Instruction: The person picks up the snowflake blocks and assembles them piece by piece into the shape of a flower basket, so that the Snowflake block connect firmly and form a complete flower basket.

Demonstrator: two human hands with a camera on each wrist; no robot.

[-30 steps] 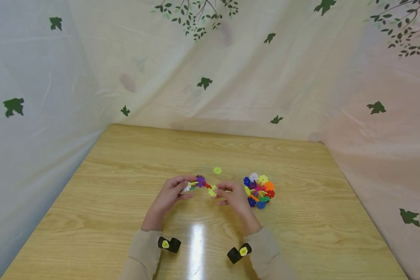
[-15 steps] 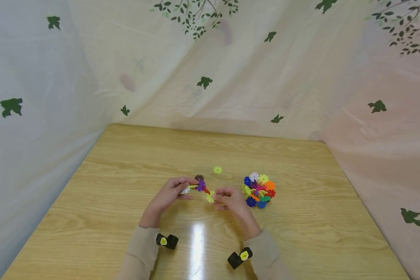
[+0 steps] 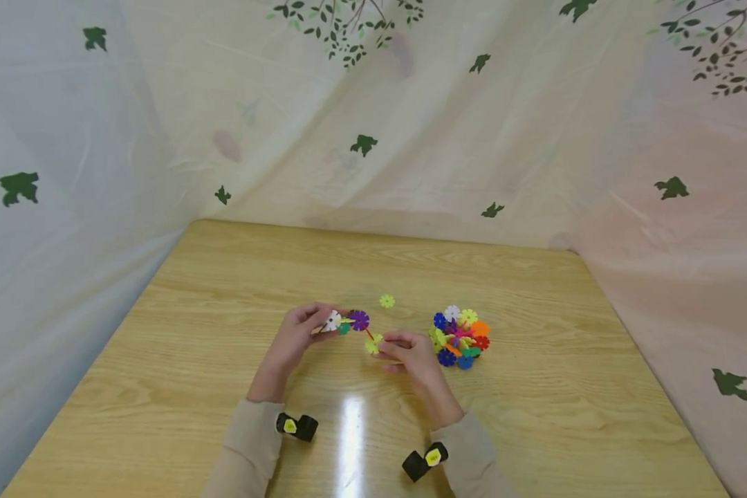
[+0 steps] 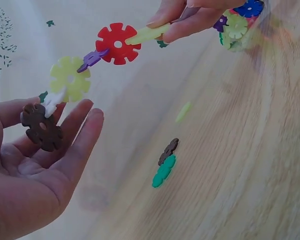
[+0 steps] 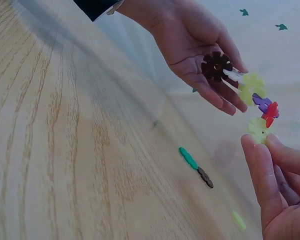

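A short chain of slotted plastic flower discs hangs between both hands. In the left wrist view it runs from a brown disc (image 4: pixel 42 127) through a white disc (image 4: pixel 54 102), a yellow disc (image 4: pixel 70 79), a purple disc (image 4: pixel 92 59) and a red disc (image 4: pixel 118 43) to a yellow-green disc (image 4: pixel 149 34). My left hand (image 3: pixel 291 344) holds the brown end between thumb and fingers, the other fingers spread. Thumb and fingertips of my right hand (image 3: pixel 418 356) pinch the yellow-green end disc. The chain is raised above the table.
A ball-like cluster of joined colourful discs (image 3: pixel 460 337) sits right of the right hand. Beyond the hands, a loose yellow-green disc (image 3: pixel 387 301) lies on the wooden table (image 3: pixel 535 415). A green disc (image 5: pixel 188 157) and a brown one (image 5: pixel 205 177) lie below the chain.
My left hand has shifted slightly up and turned, so the white and purple discs face the head camera more. My right hand has moved a little left and down, still pinching its disc.
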